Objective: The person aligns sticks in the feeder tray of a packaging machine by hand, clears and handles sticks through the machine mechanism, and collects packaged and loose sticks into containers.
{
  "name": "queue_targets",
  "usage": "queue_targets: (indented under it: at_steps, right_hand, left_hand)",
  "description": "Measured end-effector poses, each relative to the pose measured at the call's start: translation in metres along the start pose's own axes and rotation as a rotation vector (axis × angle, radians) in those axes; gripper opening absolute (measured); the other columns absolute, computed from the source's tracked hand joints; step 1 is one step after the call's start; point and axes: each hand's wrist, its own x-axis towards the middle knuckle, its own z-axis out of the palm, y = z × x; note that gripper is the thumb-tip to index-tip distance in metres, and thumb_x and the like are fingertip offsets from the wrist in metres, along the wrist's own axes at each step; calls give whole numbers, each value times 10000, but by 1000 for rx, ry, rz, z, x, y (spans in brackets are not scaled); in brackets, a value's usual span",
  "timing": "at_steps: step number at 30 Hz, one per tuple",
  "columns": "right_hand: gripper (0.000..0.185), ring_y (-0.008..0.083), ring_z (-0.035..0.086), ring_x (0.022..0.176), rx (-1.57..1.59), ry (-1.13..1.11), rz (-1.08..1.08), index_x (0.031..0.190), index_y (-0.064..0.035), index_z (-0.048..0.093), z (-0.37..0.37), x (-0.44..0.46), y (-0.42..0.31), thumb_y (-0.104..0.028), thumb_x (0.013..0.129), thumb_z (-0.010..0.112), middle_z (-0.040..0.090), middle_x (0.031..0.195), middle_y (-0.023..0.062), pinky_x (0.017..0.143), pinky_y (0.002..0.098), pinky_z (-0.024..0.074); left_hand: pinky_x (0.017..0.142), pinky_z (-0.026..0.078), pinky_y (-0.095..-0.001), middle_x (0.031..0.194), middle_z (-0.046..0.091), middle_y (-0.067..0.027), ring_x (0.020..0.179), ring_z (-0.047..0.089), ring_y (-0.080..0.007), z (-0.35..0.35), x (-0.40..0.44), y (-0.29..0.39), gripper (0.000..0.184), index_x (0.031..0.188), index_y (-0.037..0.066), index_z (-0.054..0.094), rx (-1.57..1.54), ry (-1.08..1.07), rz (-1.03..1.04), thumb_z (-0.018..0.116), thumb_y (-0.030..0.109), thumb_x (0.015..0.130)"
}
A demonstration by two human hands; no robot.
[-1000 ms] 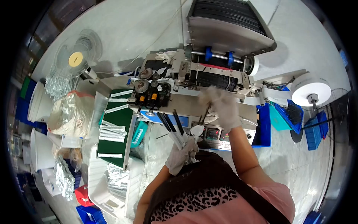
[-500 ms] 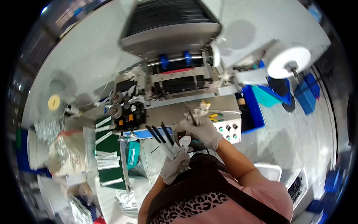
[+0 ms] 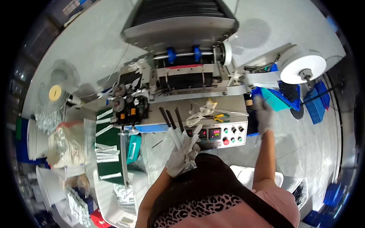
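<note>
Apron [image 3: 207, 176] covers the person's front, and just beyond it the gloved left hand [image 3: 178, 159] is closed around a bundle of black sticks [image 3: 171, 119] with white wrappers [image 3: 176, 137] about their lower parts. The sticks' bare ends fan out and point away from the body, left of the control panel [image 3: 239, 139]. The gloved right hand [image 3: 264, 117] reaches out to the right, blurred, over a blue bin [image 3: 252, 134]; whether it grasps anything I cannot tell. On the machine bed, behind the panel, yellow-handled pliers [image 3: 218, 117] lie near a crumpled white glove [image 3: 198, 116]. To the left, flat pale packets [image 3: 106, 154] rest on a green belt [image 3: 109, 168]. Farther off, a white roll [image 3: 302, 68] stands at the right, and a metal hopper [image 3: 182, 33] holds many more black sticks.
</note>
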Motion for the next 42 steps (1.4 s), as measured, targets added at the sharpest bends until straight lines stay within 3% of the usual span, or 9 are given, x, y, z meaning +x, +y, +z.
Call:
queue_targets:
  at_steps: [8,10,14,16,18,20,21,36,42]
  right_hand:
    - [329,148,565,941,-277,-1156,-2,1052,15,588,142,-104,-59,-246,852,588,633,964,103,833,236,428]
    - [319,147,564,907,-586,-1347,-583,1101,-8,553,152,-109,-14,-207,852,561,608,1005,84,783,229,443]
    - [481,168,521,918,-647,-1503,-66,1336,-179,315,155,-135,-21,-124,868,409,472,1235,43,724,249,436]
    - [343,132,522,843,-1079,-1282,-1282,1204,-144,496,155,-140,10,-208,867,493,565,1089,45,699,248,431]
    - [331,132,514,699,-740,-1080,-1546,1178,-140,516,160,-133,26,-208,855,532,592,987,57,638,245,423]
    - [309,160,522,651,-288,-1398,62,1156,-147,541,157,-141,-20,-224,856,529,612,899,76,636,262,435]
    - [358,84,550,778,-345,-1327,96,886,-41,623,157,-144,-43,-393,834,586,628,818,28,718,247,452]
    - [544,151,570,752,112,-604,-30,887,21,580,206,-58,-35,-515,859,491,637,773,68,738,275,438]
    - [398,120,571,674,578,-91,11,875,-32,559,135,-2,-64,-423,820,611,620,777,61,575,239,450]
  left_hand:
    - [634,436,-207,920,594,-52,727,527,-98,-15,-9,-2,373,1121,-14,510,71,-330,-80,374,292,956]
    - [630,443,-211,906,593,-52,755,545,-100,-43,-2,-27,363,1101,-10,518,73,-512,-43,396,296,951]
    - [638,444,-215,908,586,-46,757,547,-99,-55,-14,-41,338,1089,10,527,5,-350,-60,439,300,939]
    - [660,448,-210,918,582,-40,763,543,-94,-57,-16,-41,322,1104,23,524,59,-357,-11,440,287,942]
    - [662,442,-207,911,579,-42,755,539,-97,-55,-21,-38,332,1076,25,550,204,-156,32,445,308,939]
    - [675,438,-207,918,578,-47,778,535,-101,-55,-26,-32,339,1059,26,566,266,-114,-14,439,317,940]
    - [688,435,-208,925,577,-52,800,531,-105,-57,-26,-29,348,1043,27,582,330,-73,-60,434,325,940]
    - [756,422,-262,878,572,-74,868,523,-130,-68,-45,-14,352,1123,73,560,698,-147,17,408,329,936]
    - [567,440,-246,759,555,-63,653,538,-124,-103,-70,-52,334,944,12,558,-193,115,8,365,284,939]
